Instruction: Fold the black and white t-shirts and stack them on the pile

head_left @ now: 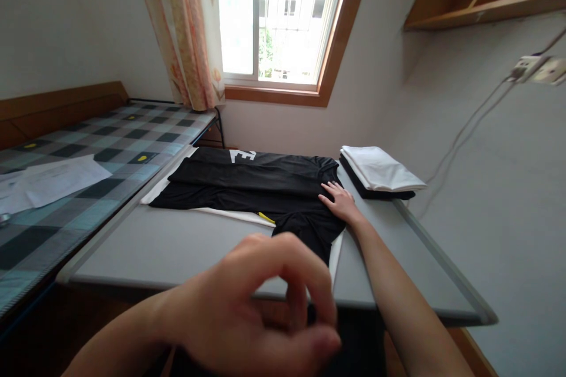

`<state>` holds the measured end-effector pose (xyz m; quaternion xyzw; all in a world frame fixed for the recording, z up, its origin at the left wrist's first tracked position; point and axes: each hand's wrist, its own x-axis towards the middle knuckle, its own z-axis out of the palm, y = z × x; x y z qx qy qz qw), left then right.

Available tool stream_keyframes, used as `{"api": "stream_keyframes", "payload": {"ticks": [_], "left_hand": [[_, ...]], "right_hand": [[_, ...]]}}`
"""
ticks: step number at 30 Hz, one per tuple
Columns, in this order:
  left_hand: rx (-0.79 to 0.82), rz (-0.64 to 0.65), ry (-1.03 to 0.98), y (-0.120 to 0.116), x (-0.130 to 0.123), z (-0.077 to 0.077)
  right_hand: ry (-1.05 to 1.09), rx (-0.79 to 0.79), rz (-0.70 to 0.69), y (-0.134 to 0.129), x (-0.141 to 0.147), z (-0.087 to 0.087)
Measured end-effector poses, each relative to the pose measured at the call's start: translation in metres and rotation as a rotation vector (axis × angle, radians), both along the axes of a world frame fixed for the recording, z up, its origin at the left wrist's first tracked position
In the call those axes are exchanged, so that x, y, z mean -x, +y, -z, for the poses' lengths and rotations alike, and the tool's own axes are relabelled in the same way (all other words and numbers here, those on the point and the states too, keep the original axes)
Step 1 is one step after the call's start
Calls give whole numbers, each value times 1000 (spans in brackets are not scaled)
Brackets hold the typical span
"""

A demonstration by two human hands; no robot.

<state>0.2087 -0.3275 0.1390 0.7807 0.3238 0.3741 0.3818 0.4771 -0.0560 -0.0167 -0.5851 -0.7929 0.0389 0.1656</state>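
Observation:
A black T-shirt [247, 179] with white lettering lies spread on a grey table, one side folded over lengthwise. White cloth [239, 215] shows from under its edges, and a small yellow strip [266, 218] peeks out near the sleeve. My right hand [340, 201] rests flat on the shirt near the collar, fingers spread. Close to the camera, my left hand [252, 306] is raised above the table's front edge. Its fingers curl round toward the thumb, forming a loose ring with nothing visible in it. Part of the near sleeve is hidden behind this hand.
A folded white-and-black cloth stack [380, 169] sits at the table's back right. Left of the table [145, 247] stands a bed with a checked mattress [110, 147] and papers [57, 179]. A curtained window is behind; cables [473, 112] hang on the right wall.

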Motion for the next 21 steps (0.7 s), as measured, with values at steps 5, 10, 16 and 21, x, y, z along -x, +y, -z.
{"api": "stream_keyframes", "payload": {"ticks": [5,10,16,21], "left_hand": [[49,-175,53,90,20,37],[-1,-291,287,137,63,100],[-59,-441,402,162,108,116],[-386,-573,685,184,163,121]], "right_hand": [[-5,18,3,-2,1,-3],[-12,14,3,1,-1,0],[-10,-46,-27,0,-1,3],[-78,-184,-83,-12,0,-11]]}}
